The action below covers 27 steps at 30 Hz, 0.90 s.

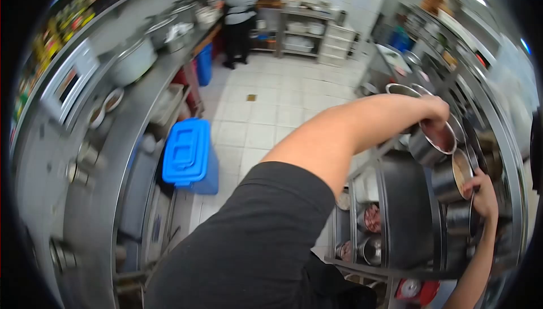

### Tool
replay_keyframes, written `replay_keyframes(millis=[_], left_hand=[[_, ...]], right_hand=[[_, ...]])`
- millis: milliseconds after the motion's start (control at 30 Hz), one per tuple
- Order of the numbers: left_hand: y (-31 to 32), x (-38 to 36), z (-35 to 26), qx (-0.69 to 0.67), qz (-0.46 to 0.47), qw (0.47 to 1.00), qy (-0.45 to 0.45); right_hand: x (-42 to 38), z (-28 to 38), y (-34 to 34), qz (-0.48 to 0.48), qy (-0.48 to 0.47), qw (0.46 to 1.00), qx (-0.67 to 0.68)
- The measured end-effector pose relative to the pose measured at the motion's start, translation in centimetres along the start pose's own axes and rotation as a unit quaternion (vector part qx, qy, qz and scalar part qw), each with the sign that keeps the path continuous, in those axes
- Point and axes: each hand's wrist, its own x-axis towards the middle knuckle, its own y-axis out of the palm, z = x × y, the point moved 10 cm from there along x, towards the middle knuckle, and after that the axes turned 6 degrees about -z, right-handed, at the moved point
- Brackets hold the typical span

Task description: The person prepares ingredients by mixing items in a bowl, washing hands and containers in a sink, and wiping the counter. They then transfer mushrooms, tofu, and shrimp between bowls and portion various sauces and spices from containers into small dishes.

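Observation:
My left hand (435,111) reaches across to the right, fingers curled down at the far rim of a metal pot (424,149) with reddish contents. Its fingertips are partly hidden inside the rim. Nearer to me stands a second metal pot (445,184) with something beige inside. My right hand (483,193) is closed on that pot's near rim, thumb and fingers bent over the edge. Below it, another metal pot (459,218) is partly covered by the hand. More round pots (403,89) line the same steel counter beyond my left hand.
Shelves under the counter hold metal containers (371,250) and one with reddish pieces (371,218). A red scale (416,291) sits low right. Across the tiled floor (271,94) stand a blue lidded bin (189,153) and a steel counter (102,196). A person (237,14) works far back.

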Motion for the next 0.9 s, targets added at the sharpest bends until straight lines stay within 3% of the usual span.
replay_keyframes(millis=[133, 233, 400, 500, 600, 700, 900], left_hand=[[0.2, -1.5, 7.2, 0.008, -0.021, 0.996, -0.089], [-2.7, -8.1, 11.8, -0.007, -0.065, 0.988, -0.138], [-4.6, -20.9, 18.6, -0.008, -0.077, 0.970, -0.232], [-6.1, -29.9, 23.2, 0.000, -0.138, 0.949, -0.284], [-9.1, -41.7, 25.5, -0.002, -0.135, 0.929, -0.345], [-12.3, -54.6, 27.6, 0.064, -0.197, 0.894, -0.396], [-17.0, -85.8, 29.0, 0.091, -0.209, 0.764, -0.603]], right_hand=[[3.0, 3.9, 2.2, -0.031, 0.025, 0.995, 0.094], [6.6, 7.1, 6.4, 0.052, -0.041, 0.997, 0.037], [10.5, 12.1, 11.9, 0.026, -0.179, 0.983, 0.020], [12.4, 22.0, 15.7, 0.127, -0.201, 0.971, 0.009], [13.8, 30.6, 20.4, 0.149, -0.266, 0.952, 0.015], [14.5, 40.1, 26.3, 0.167, -0.350, 0.920, 0.054], [10.8, 65.2, 40.0, 0.237, -0.495, 0.833, 0.070]])
